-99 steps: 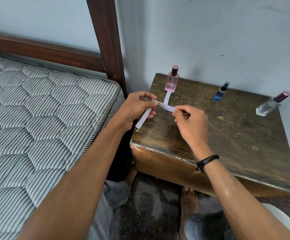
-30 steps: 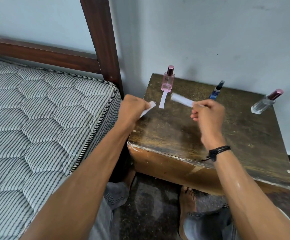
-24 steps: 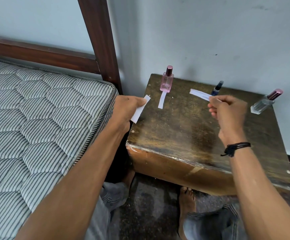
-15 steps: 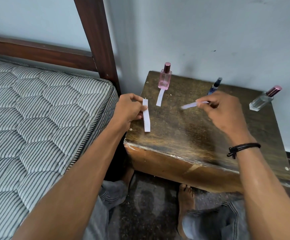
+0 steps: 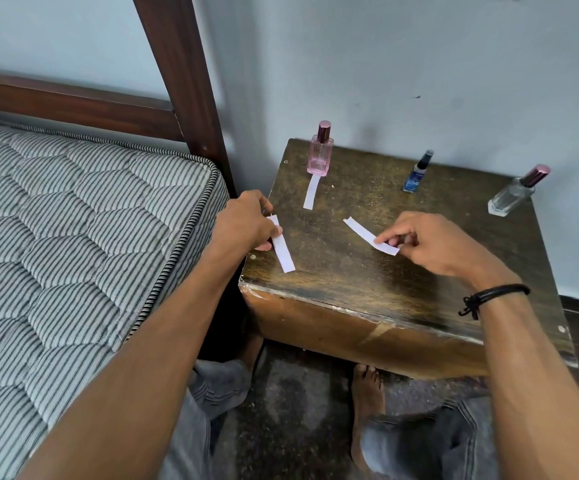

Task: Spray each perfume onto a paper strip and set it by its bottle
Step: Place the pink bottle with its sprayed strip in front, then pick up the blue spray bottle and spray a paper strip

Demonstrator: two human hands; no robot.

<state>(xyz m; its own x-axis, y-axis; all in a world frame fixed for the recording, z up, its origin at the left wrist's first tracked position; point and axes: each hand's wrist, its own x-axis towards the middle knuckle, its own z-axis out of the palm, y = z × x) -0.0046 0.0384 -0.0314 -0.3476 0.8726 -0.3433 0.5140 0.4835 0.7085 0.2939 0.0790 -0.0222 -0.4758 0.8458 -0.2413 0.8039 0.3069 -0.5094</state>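
Observation:
Three perfume bottles stand along the back of the dark wooden table [image 5: 367,282]: a pink bottle [image 5: 320,154] at the left, a small blue bottle [image 5: 417,174] in the middle, a clear bottle [image 5: 513,195] with a maroon cap at the right. One white paper strip [image 5: 311,191] lies in front of the pink bottle. My left hand [image 5: 246,225] pinches a second strip [image 5: 283,249] at the table's left edge. My right hand [image 5: 430,242] pinches the near end of a third strip [image 5: 367,234], low over the table's middle.
A striped quilted mattress [image 5: 73,244] lies to the left, with a dark wooden bedpost [image 5: 180,74] between it and the table. The pale wall rises right behind the bottles. My knees and bare feet [image 5: 367,386] are below the table's front edge.
The strip was pulled into two pieces. My right hand carried its piece toward the blue bottle, then lowered it to the table's middle. My left hand turned its piece downward at the left edge.

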